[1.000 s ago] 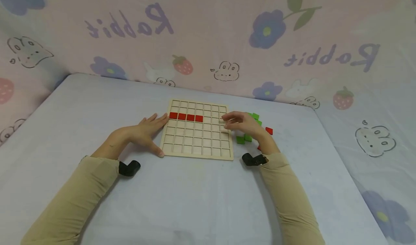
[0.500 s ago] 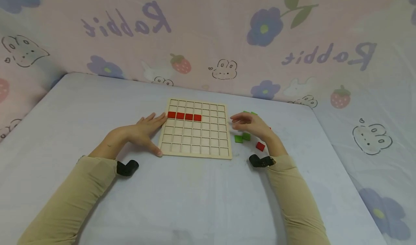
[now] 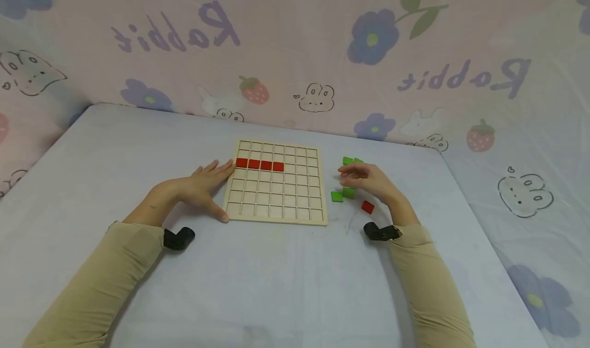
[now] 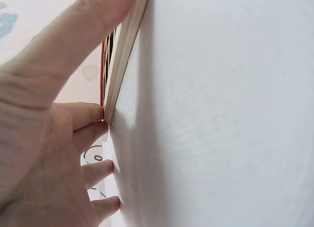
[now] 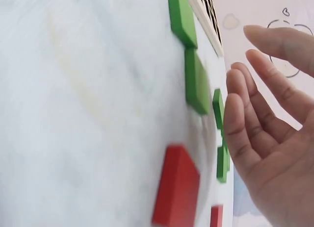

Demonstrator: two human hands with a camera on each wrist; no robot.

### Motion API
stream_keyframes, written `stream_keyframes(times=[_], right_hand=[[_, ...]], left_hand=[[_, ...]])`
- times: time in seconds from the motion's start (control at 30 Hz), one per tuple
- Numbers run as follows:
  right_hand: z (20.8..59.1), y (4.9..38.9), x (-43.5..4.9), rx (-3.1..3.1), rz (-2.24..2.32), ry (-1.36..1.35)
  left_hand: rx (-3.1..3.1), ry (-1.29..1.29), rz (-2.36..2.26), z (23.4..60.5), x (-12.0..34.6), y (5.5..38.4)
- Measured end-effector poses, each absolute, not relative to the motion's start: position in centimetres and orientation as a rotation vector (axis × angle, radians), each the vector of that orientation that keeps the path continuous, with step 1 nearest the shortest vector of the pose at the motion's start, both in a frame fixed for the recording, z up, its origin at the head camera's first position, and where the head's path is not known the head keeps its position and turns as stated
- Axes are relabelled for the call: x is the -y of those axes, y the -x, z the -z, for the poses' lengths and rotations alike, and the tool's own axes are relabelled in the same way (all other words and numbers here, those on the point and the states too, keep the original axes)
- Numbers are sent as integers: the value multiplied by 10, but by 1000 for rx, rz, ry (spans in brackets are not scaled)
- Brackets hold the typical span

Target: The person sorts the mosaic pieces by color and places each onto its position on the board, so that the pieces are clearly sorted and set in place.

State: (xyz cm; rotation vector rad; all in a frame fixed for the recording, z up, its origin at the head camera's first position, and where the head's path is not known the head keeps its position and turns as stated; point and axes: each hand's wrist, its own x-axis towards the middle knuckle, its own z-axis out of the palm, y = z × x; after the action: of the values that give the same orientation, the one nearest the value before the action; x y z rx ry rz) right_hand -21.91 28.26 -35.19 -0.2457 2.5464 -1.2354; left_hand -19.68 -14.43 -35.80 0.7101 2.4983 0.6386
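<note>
A light wooden grid board lies flat on the table. Side by side in one row, starting from its left edge, are several red square tiles. My left hand rests with spread fingers against the board's left edge; in the left wrist view the thumb also touches that edge. Right of the board, my right hand hovers over loose tiles, fingers slightly bent and holding nothing. Near it lie green tiles and a red tile. The right wrist view shows green tiles and another red tile below the hand.
A white cloth-covered table extends around the board. Behind it hangs a pink curtain printed with rabbits, flowers and strawberries. Each wrist carries a small black camera.
My right hand has moved right, from over the board's right edge to above the loose tiles, uncovering a red tile. The left hand stays at the board's left edge.
</note>
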Motion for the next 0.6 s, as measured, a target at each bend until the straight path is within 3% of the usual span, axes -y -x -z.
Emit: stream_keyframes(times=[0.6], right_hand=[[357, 209, -312, -2569, 1149, 179]], left_hand=[[-2491, -706, -642, 357, 144, 197]])
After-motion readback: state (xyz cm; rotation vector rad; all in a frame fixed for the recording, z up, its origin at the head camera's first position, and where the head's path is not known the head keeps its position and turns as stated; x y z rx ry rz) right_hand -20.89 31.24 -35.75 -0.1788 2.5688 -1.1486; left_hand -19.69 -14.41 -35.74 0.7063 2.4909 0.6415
